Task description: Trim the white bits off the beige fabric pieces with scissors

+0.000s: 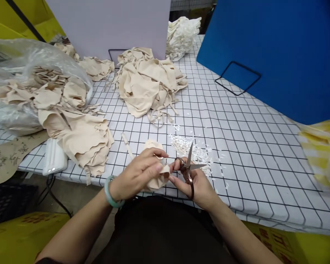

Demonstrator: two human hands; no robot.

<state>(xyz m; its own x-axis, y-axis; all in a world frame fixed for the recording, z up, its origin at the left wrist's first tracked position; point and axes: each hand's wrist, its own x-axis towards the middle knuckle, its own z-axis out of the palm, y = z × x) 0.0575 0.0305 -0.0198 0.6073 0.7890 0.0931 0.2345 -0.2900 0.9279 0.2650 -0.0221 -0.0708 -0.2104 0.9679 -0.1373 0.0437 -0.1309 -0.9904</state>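
My left hand [141,170], with a green bangle at the wrist, pinches a small beige fabric piece [157,182] near the table's front edge. A thin strap [126,145] trails from behind that hand. In my right hand [200,189] is a pair of scissors [189,167], blades parted and pointing away to the right. My right thumb and fingertips come close to the edge of the fabric; whether they touch it I cannot tell. Just beyond the blades lies a scatter of small white clippings [191,148].
Beige fabric pieces lie in a heap [145,80] at the back and a stack [85,135] at left, by a clear plastic bag [5,106]. A white power adapter [55,157] sits at the front edge. Blue [275,47] and pale [112,25] panels stand behind.
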